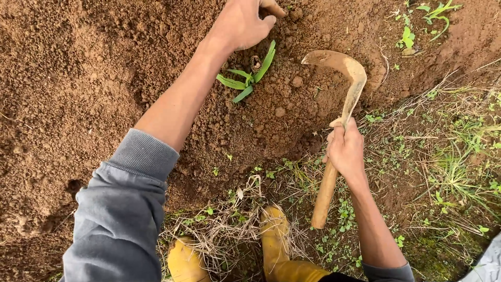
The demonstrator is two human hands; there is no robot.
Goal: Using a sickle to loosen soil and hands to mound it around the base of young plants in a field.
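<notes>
Loose reddish-brown soil (78, 78) fills most of the head view, banked up into a mound with crumbs and small clods across it. Taking the small green seedling (249, 77) as the landmark: it stands rooted in the mound, its narrow leaves spread outward. Just above it the left hand (242, 22) presses down on the soil, fingers curled with their tips among the clods; whether it has hold of anything cannot be told. Its bare forearm runs down and to the left of the seedling into a pushed-up grey sleeve (122, 209). To the right of the seedling lies the curved, soil-caked blade of a sickle (345, 73), its tip pointing back toward the plant without touching it. The right hand (345, 151), lower right of the seedling, is closed firmly around the sickle's wooden handle. Well below the seedling, two yellow rubber boots (275, 235) stand among dry grass (224, 224) and small weeds (449, 156).
</notes>
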